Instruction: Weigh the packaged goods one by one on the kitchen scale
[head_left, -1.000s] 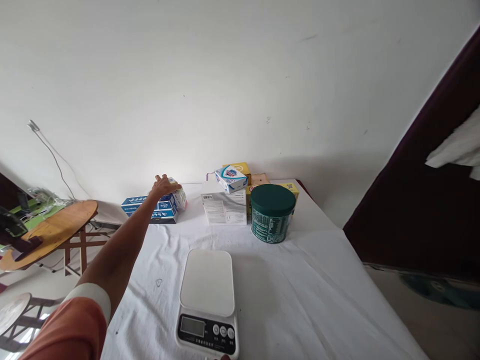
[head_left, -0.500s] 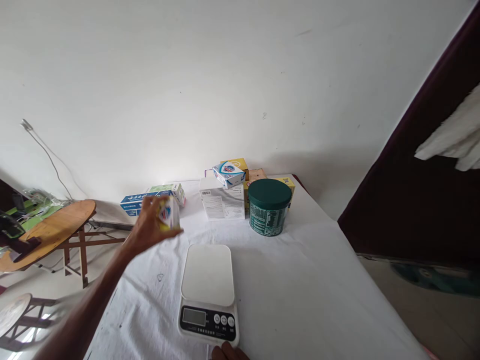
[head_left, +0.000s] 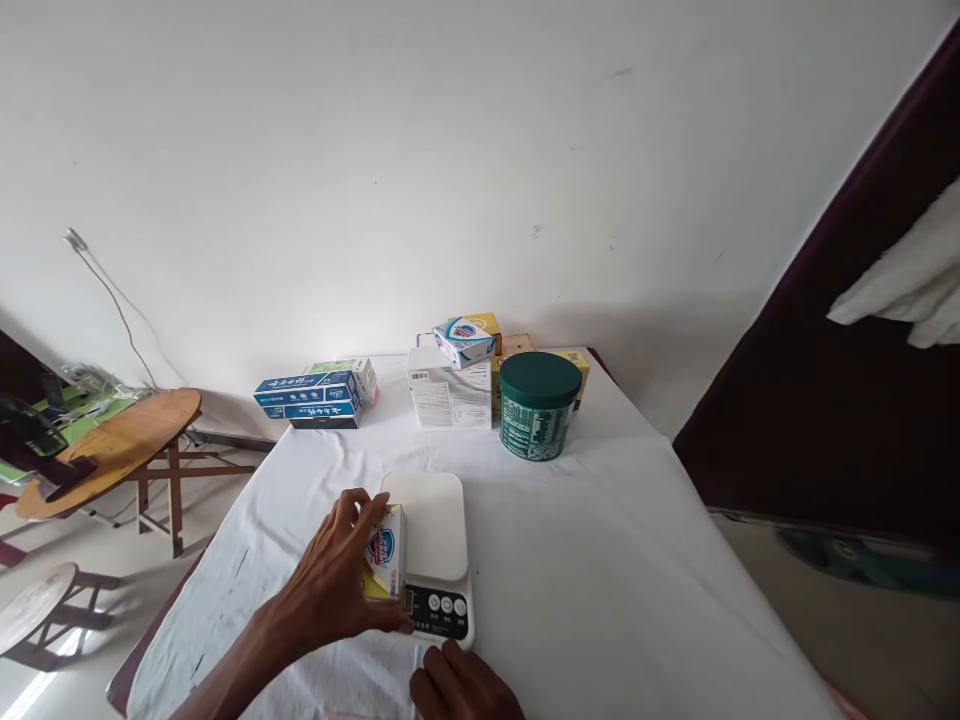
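Note:
My left hand (head_left: 341,570) grips a small yellow-and-white soap box (head_left: 386,555) between thumb and fingers. The box is over the left side of a white kitchen scale (head_left: 431,525) and covers part of its display; I cannot tell whether it touches the scale. My right hand (head_left: 465,685) rests by the scale's front edge, fingers curled. Whether anything is in those fingers is hidden.
Behind the scale stand a green lidded tub (head_left: 536,410) and a white carton (head_left: 450,395) with a blue-and-white soap box (head_left: 463,340) on top. Blue toothpaste boxes (head_left: 311,395) lie at the back left. A wooden table (head_left: 161,410) and a stool (head_left: 45,600) are left.
My left hand has brought the soap box from the back left towards me and right, to the scale. More of my right hand shows at the scale's front.

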